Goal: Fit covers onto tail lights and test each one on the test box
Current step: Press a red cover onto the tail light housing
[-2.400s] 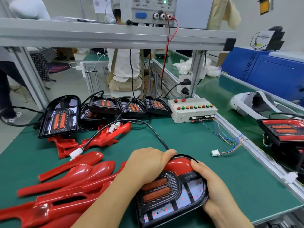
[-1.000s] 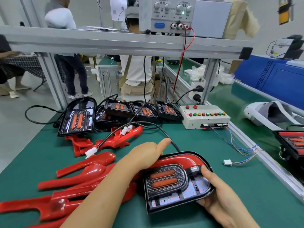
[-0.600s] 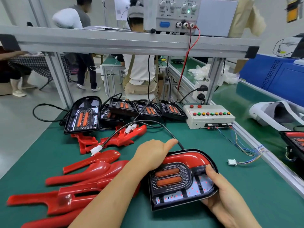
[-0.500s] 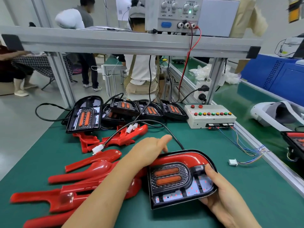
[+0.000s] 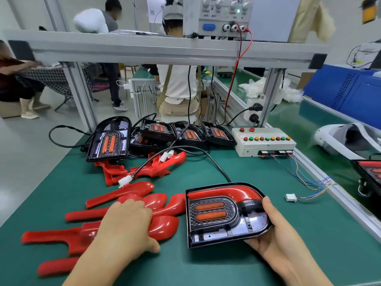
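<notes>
While bare green mat (image 5: pixel 313 230) lies between tail light (image 5: pixel 216 211) and bench edge rail (image 5: pixel 338 195), right hand (image 5: pixel 282 244) grips the light's right rim; left hand (image 5: pixel 125 226) rests flat, uncurled, on red covers (image 5: pixel 165 204).

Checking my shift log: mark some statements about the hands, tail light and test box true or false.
1. The right hand holds the tail light by its rounded end. True.
2. The left hand presses on that tail light. False: it lies on the red covers.
3. The white connector is plugged into the tail light. False: it lies loose on the green mat.
4. The test box shows a row of coloured buttons. True.
</notes>
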